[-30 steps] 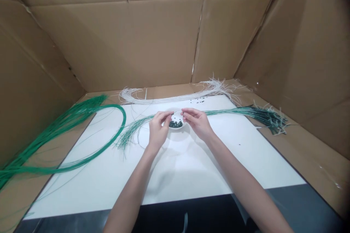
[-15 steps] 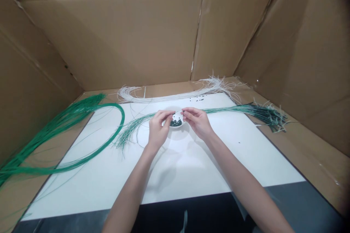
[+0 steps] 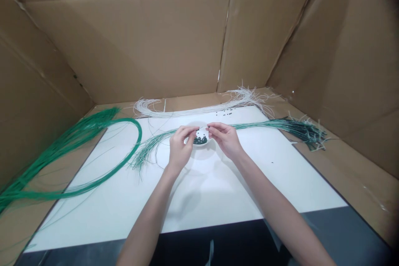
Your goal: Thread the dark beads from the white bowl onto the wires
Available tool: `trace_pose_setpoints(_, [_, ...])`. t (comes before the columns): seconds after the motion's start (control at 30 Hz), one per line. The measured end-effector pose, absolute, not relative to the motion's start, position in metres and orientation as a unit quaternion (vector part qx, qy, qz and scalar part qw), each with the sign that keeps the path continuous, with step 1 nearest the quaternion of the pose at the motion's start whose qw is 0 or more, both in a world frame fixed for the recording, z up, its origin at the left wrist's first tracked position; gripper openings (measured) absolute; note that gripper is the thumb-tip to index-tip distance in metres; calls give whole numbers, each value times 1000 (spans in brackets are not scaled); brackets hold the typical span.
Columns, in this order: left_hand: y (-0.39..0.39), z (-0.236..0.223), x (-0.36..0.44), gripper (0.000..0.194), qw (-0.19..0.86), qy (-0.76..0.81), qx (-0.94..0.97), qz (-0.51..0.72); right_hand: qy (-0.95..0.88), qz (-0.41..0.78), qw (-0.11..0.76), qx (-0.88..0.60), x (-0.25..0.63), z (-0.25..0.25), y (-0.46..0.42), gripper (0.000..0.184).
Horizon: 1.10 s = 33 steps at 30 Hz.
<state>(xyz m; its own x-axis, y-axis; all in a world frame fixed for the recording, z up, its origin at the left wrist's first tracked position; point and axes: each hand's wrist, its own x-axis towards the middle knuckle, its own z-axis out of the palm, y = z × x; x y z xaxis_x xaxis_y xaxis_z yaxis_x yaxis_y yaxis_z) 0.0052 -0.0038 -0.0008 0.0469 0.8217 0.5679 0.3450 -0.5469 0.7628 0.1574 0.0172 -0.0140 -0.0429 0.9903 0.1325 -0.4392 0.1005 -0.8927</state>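
My left hand (image 3: 181, 146) is closed in a pinch over the left rim of a small white bowl (image 3: 204, 146). Facing it, my right hand (image 3: 227, 139) pinches at the bowl's right side, the fingertips a small gap apart. A thin pale strand (image 3: 203, 127) seems to span that gap; a dark speck shows by the right fingertips, too small to name. Small dark green or black beads (image 3: 200, 139) lie in the bowl beneath. Behind both hands runs a bundle of green strands (image 3: 255, 124), its middle hidden by the hands and bowl.
At left, a thick looped bundle of green strands (image 3: 137, 133) overlaps the white board (image 3: 124, 216). White strands (image 3: 187, 112) lie along the back edge, with several loose dark beads (image 3: 229, 112) near them. Cardboard walls (image 3: 181, 41) enclose the back and sides.
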Motion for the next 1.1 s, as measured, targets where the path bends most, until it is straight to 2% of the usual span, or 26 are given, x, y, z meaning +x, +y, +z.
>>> trace_pose_setpoints(0.37, [-4, 0, 5, 17, 197, 429, 704, 531, -430, 576, 607, -338, 158, -15, 17, 20])
trace_pose_setpoints(0.8, [-4, -1, 4, 20, 85, 428, 746, 503, -496, 486, 602, -396, 158, -13, 16, 16])
trace_pose_setpoints(1.1, [-3, -4, 5, 21, 62, 426, 748, 505, -506, 476, 597, -401, 158, -13, 15, 18])
